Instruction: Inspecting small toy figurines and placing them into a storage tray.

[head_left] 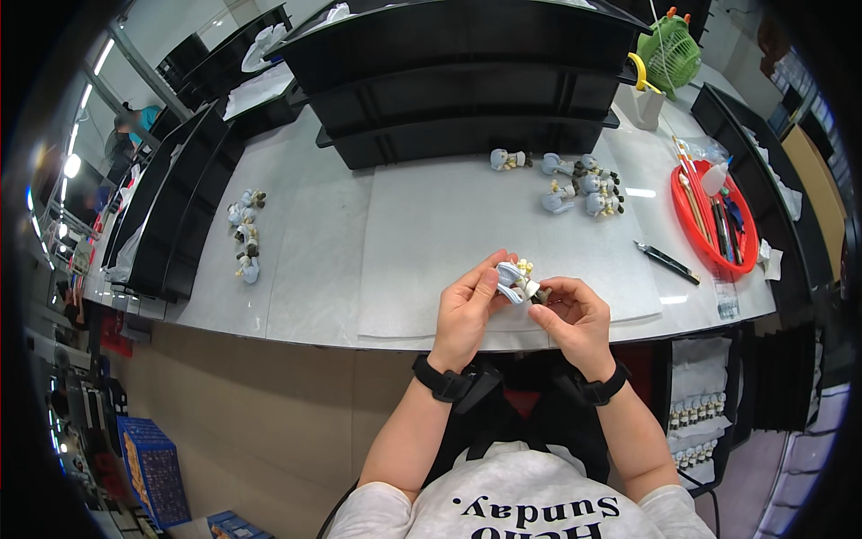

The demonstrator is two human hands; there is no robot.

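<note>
White worktable (305, 269) under stacked black trays (467, 90), seen from above. At far left, a small row of pale-blue figurines (244, 235) lying near the table's left edge. Near the front edge, at centre, left hand (467, 310) curled around a pale-blue figurine (518, 280), fingers clasping its side. Right hand (572, 314) just beside, fingertips pinching the same figurine from the right, held above the table. Further back and right, a cluster of similar figurines (579, 187). Then a black pen-like tool (667, 262) lying flat, and a red round tray (714, 220) holding brushes at far right.
</note>
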